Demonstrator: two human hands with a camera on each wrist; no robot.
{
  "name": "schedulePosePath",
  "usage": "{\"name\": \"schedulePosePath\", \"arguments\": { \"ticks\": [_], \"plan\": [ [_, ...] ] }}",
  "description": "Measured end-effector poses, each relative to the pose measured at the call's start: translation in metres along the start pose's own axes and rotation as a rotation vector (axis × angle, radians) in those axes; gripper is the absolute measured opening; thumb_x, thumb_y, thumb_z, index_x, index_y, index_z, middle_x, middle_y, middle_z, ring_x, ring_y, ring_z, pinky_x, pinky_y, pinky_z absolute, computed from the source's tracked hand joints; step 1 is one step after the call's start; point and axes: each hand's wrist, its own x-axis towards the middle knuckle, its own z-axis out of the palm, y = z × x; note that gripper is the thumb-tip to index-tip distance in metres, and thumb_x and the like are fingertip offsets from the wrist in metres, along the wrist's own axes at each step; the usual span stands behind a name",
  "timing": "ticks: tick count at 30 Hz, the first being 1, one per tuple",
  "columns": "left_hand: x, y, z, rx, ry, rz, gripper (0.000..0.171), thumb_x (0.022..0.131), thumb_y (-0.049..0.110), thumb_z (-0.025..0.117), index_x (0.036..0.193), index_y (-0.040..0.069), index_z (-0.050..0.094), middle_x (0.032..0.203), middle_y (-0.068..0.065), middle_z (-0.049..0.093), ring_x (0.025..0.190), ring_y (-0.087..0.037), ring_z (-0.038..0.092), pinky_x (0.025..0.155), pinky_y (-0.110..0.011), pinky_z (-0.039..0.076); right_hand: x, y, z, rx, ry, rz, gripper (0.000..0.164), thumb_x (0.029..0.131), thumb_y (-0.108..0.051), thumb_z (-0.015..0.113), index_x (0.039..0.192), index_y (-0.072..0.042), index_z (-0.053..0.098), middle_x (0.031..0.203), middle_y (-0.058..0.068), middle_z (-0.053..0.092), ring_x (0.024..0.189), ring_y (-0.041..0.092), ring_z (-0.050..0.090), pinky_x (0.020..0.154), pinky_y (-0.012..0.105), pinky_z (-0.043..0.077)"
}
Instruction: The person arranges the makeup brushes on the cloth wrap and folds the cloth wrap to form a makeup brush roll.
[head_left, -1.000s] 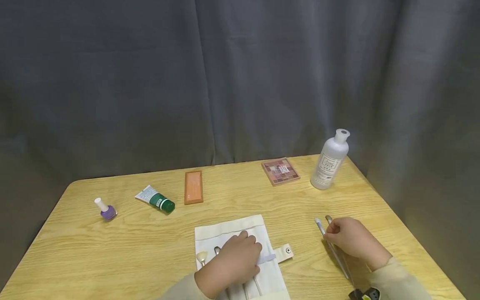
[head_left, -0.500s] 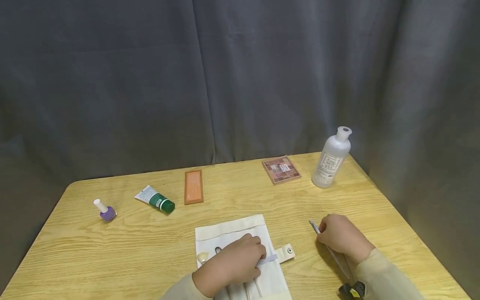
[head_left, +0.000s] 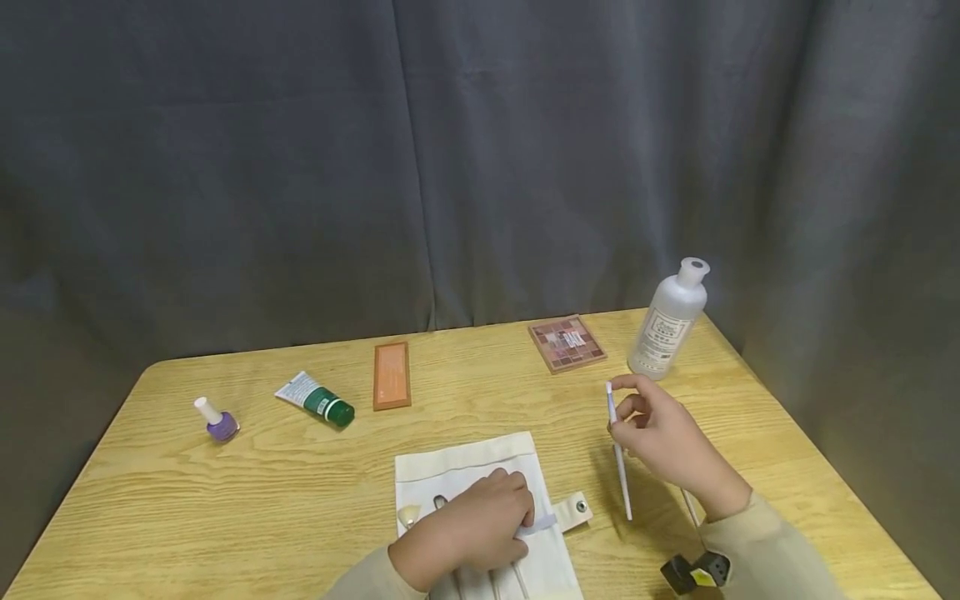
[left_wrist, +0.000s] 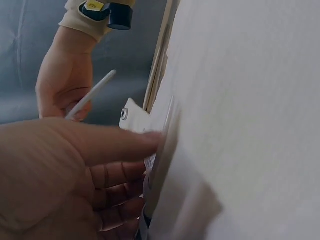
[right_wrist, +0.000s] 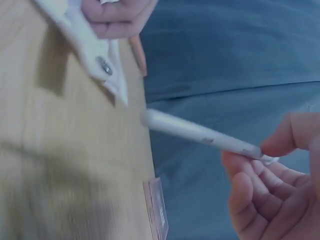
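Observation:
My right hand (head_left: 663, 437) pinches a slim white makeup brush (head_left: 622, 479) near its upper end, above the table; its handle slants down toward me. In the right wrist view the thumb and fingers close on the brush (right_wrist: 200, 133). My left hand (head_left: 480, 521) lies over a white cloth brush roll (head_left: 465, 462), thumb and fingers pinching at its lilac elastic band (head_left: 538, 526). A fan brush (head_left: 408, 515) and other brushes sit in the roll, partly covered by that hand. Another brush (head_left: 690, 507) lies under my right wrist.
Nail polish (head_left: 222, 425), a green-and-white tube (head_left: 318, 400) and an orange palette (head_left: 392, 375) are at the left and back. A checkered palette (head_left: 567, 343) and a clear bottle (head_left: 667, 321) stand back right. The roll's snap tab (head_left: 573, 511) points right.
My right hand has picked the white brush up off the table, raised it and brought it slightly left. The left hand has stayed at the roll's band.

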Motion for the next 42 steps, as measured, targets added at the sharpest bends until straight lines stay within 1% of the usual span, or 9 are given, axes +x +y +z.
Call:
{"name": "schedulePosePath", "arguments": {
  "ticks": [4, 10, 15, 22, 27, 30, 33, 37, 42],
  "plan": [
    [0.000, -0.002, 0.002, -0.047, 0.007, 0.010, 0.016, 0.084, 0.028, 0.078, 0.094, 0.019, 0.070, 0.096, 0.014, 0.049, 0.083, -0.005, 0.037, 0.074, -0.017, 0.037, 0.002, -0.005, 0.005, 0.098, 0.044, -0.013, 0.054, 0.087, 0.008, 0.059, 0.139, 0.002, 0.044, 0.091, 0.014, 0.062, 0.068, 0.017, 0.062, 0.060, 0.029, 0.054],
    [-0.001, -0.002, -0.001, -0.056, 0.007, -0.005, 0.012, 0.086, 0.027, 0.077, 0.094, 0.019, 0.071, 0.099, 0.014, 0.052, 0.085, -0.004, 0.039, 0.077, -0.016, 0.040, 0.011, -0.009, 0.011, 0.152, 0.098, -0.057, 0.067, 0.086, 0.009, 0.062, 0.148, -0.006, 0.040, 0.096, 0.019, 0.063, 0.064, 0.016, 0.064, 0.061, 0.028, 0.055],
    [-0.002, -0.003, -0.003, -0.028, 0.006, -0.008, 0.008, 0.089, 0.026, 0.074, 0.092, 0.020, 0.070, 0.097, 0.014, 0.052, 0.086, -0.003, 0.040, 0.081, -0.017, 0.042, 0.024, -0.015, 0.017, 0.178, 0.089, -0.119, 0.065, 0.088, 0.009, 0.064, 0.147, -0.008, 0.044, 0.098, 0.021, 0.063, 0.066, 0.018, 0.067, 0.062, 0.031, 0.057],
    [-0.002, -0.005, -0.003, -0.026, 0.018, 0.009, 0.007, 0.090, 0.024, 0.074, 0.086, 0.021, 0.069, 0.093, 0.015, 0.053, 0.084, -0.002, 0.041, 0.078, -0.015, 0.042, 0.038, -0.022, 0.038, 0.219, 0.069, -0.202, 0.062, 0.090, 0.010, 0.066, 0.146, -0.003, 0.043, 0.099, 0.021, 0.062, 0.070, 0.022, 0.069, 0.063, 0.026, 0.056],
    [-0.003, -0.006, -0.006, -0.063, 0.016, 0.013, 0.007, 0.091, 0.026, 0.075, 0.087, 0.020, 0.072, 0.093, 0.016, 0.055, 0.084, -0.001, 0.043, 0.076, -0.015, 0.043, 0.046, -0.024, 0.060, 0.180, 0.058, -0.205, 0.063, 0.090, 0.009, 0.066, 0.147, -0.006, 0.042, 0.103, 0.018, 0.062, 0.074, 0.027, 0.070, 0.059, 0.026, 0.054],
    [-0.002, -0.006, -0.006, -0.060, 0.026, 0.015, 0.008, 0.090, 0.026, 0.075, 0.086, 0.021, 0.071, 0.089, 0.016, 0.054, 0.083, -0.002, 0.044, 0.075, -0.016, 0.043, 0.049, -0.023, 0.074, 0.115, 0.047, -0.206, 0.064, 0.091, 0.006, 0.066, 0.148, -0.011, 0.041, 0.106, 0.016, 0.061, 0.074, 0.025, 0.068, 0.056, 0.025, 0.051],
    [-0.001, -0.006, -0.005, -0.046, 0.038, 0.024, 0.008, 0.089, 0.026, 0.074, 0.085, 0.021, 0.070, 0.087, 0.015, 0.052, 0.083, -0.002, 0.045, 0.076, -0.016, 0.042, 0.049, -0.022, 0.086, 0.082, 0.011, -0.206, 0.063, 0.092, 0.004, 0.065, 0.148, -0.013, 0.040, 0.109, 0.015, 0.061, 0.073, 0.020, 0.067, 0.058, 0.025, 0.052],
    [-0.001, -0.006, -0.006, -0.039, 0.038, 0.029, 0.008, 0.088, 0.027, 0.074, 0.086, 0.021, 0.070, 0.084, 0.015, 0.049, 0.082, -0.003, 0.044, 0.074, -0.016, 0.041, 0.047, -0.020, 0.097, 0.074, -0.039, -0.184, 0.063, 0.092, 0.004, 0.065, 0.147, -0.014, 0.041, 0.109, 0.014, 0.060, 0.071, 0.015, 0.065, 0.060, 0.026, 0.053],
    [-0.003, -0.007, -0.006, -0.043, 0.034, 0.022, 0.009, 0.088, 0.029, 0.075, 0.087, 0.021, 0.070, 0.084, 0.015, 0.049, 0.080, -0.002, 0.043, 0.073, -0.016, 0.040, 0.044, -0.017, 0.105, 0.063, -0.067, -0.161, 0.063, 0.091, 0.003, 0.066, 0.147, -0.016, 0.043, 0.108, 0.011, 0.060, 0.071, 0.014, 0.063, 0.062, 0.026, 0.053]
  ]
}}
